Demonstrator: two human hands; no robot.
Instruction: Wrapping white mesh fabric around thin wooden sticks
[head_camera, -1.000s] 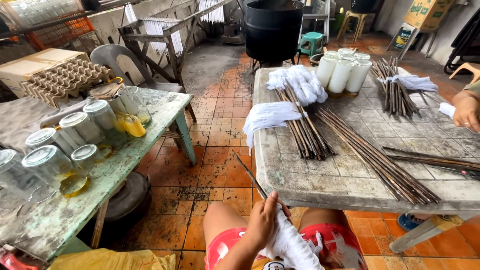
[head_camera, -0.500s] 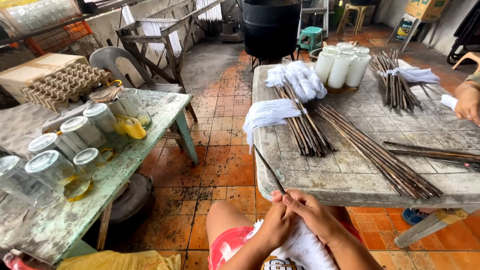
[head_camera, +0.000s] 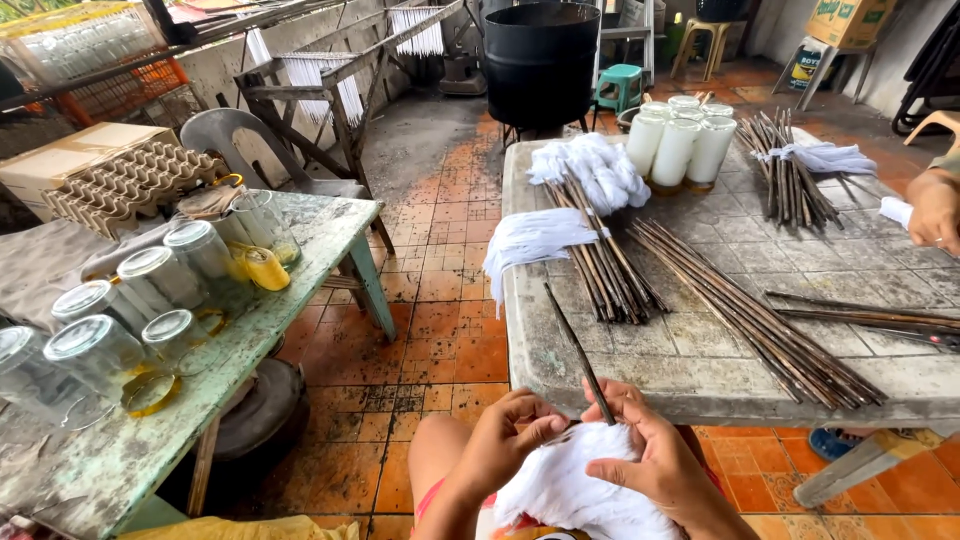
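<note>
A: What are the fingers doing?

B: The left hand (head_camera: 497, 443) pinches its fingertips together on the lower end of a thin dark stick (head_camera: 580, 354). The right hand (head_camera: 655, 458) has its fingers curled against the same stick just beside them, the thumb lying over a bundle of white string (head_camera: 570, 490) in the lap.

A: And the stick itself?

B: It rises from the fingers toward eleven o'clock, tilted, its tip over the near edge of the concrete table (head_camera: 700, 370).

A: What's on that table?

B: At twelve o'clock, a stick bundle with white string (head_camera: 545, 238) hanging off the edge. At one o'clock, loose dark sticks (head_camera: 745, 315) fanned out, and beyond them white candles (head_camera: 680, 148). At two o'clock, another person's hand (head_camera: 935, 212) rests at the far edge.

A: To the left?

B: At nine o'clock, a green table (head_camera: 300, 290) with upturned glass jars (head_camera: 130, 315); egg trays (head_camera: 125, 185) at ten.
</note>
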